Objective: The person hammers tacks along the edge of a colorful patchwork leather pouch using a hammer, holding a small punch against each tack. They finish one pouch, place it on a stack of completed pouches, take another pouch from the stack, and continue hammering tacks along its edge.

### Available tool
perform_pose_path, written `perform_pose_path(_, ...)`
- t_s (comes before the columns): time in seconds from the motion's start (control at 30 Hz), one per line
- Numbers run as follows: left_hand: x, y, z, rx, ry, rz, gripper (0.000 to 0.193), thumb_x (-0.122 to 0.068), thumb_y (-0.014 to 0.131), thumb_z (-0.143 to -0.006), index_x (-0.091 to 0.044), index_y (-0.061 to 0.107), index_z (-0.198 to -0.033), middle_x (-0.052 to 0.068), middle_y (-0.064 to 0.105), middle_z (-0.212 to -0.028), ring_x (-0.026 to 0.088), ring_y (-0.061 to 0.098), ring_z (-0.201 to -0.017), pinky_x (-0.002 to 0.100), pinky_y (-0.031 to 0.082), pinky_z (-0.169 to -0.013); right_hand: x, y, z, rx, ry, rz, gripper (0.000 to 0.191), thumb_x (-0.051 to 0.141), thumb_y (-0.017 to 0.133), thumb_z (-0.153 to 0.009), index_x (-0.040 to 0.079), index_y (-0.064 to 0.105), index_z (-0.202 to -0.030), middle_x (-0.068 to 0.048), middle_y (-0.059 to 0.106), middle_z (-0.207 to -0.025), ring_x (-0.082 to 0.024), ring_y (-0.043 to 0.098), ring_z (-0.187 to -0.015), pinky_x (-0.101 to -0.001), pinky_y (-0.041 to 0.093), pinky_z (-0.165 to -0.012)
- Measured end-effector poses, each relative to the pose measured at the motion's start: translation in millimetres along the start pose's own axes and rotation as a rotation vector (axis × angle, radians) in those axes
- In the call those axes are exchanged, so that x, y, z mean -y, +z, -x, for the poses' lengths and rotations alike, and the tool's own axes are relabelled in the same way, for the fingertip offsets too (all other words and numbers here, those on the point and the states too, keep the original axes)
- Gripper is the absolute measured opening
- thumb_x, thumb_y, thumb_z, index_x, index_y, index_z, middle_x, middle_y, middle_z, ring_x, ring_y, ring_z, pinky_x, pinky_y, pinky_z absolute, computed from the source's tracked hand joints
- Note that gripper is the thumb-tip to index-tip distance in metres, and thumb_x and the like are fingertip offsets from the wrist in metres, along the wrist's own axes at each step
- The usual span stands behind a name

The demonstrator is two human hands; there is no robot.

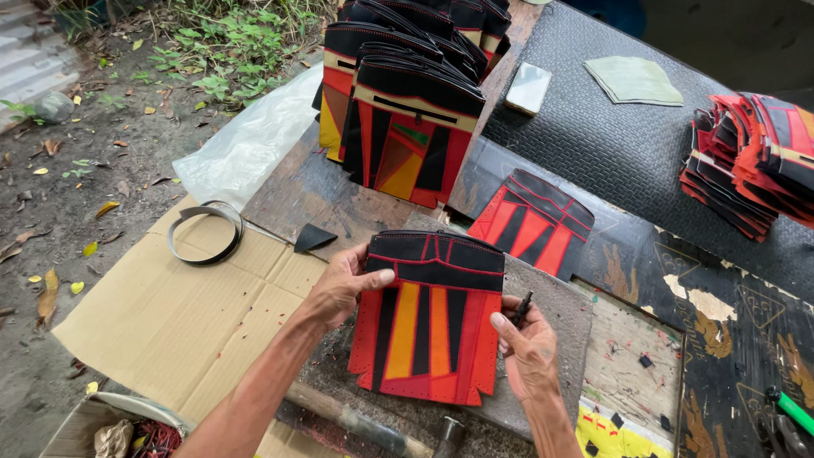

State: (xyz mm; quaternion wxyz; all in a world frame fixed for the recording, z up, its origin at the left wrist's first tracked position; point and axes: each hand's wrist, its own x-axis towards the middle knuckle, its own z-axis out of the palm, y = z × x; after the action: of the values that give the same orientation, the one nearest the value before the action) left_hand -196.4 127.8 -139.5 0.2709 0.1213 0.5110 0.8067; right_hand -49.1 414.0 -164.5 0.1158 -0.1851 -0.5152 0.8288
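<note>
Patchwork leather panel [428,318], black across the top with red, orange and yellow stripes below, sits between both hands over a grey stone slab [551,309]. Left hand [343,284] grips its upper left edge, thumb pressed onto the black band. Right hand [527,346] is at the panel's right edge, fingers curled around a small dark punch tool [521,307]; can't tell if it's pinching the leather too.

Biggest thing around is the black textured mat [627,144], up and beyond the right hand. Flattened cardboard [178,314] spreads out to the left of the left hand. Straight ahead of the left hand there's an upright stack of finished panels [407,110], and another pile [750,161] lies well off past the right hand. One flat red and black panel [532,222] lies just beyond the held one. A clear plastic sheet [250,144] is up left.

Smaller stuff: a looped grey strap [205,233] on the cardboard, a folded green cloth [634,80], a phone [528,87], and a black leather scrap [312,238] just above the left hand.
</note>
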Motion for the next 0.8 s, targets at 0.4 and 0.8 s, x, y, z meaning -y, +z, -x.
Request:
perform_pose_path(0.4, -1, -5, -4, 0.022, -0.192, 0.460, 0.093, -0.077, 0.033, -0.095, 0.003, 0.068, -0.126, 0.018, 0.072, -0.123, 0.026, 0.069, -0.115, 0.042, 0.051, -0.106, -12, -17, -8, 0.040, 0.096, -0.021, 0.044, 0.006, 0.078, -0.084, 0.000, 0.062, -0.124, 0.000, 0.067, -0.094, -0.006, 0.049, -0.064, -0.0239, 0.038, -0.055)
perform_pose_path(0.8, -3, 5, -17, 0.068, -0.218, 0.445, 0.091, -0.075, 0.033, -0.096, 0.002, 0.063, -0.133, 0.016, 0.071, -0.126, 0.025, 0.068, -0.117, 0.042, 0.051, -0.106, -14, -32, -17, 0.058, 0.147, -0.062, 0.041, 0.007, 0.077, -0.083, 0.004, 0.061, -0.120, 0.001, 0.066, -0.091, -0.007, 0.050, -0.065, -0.0247, 0.039, -0.056)
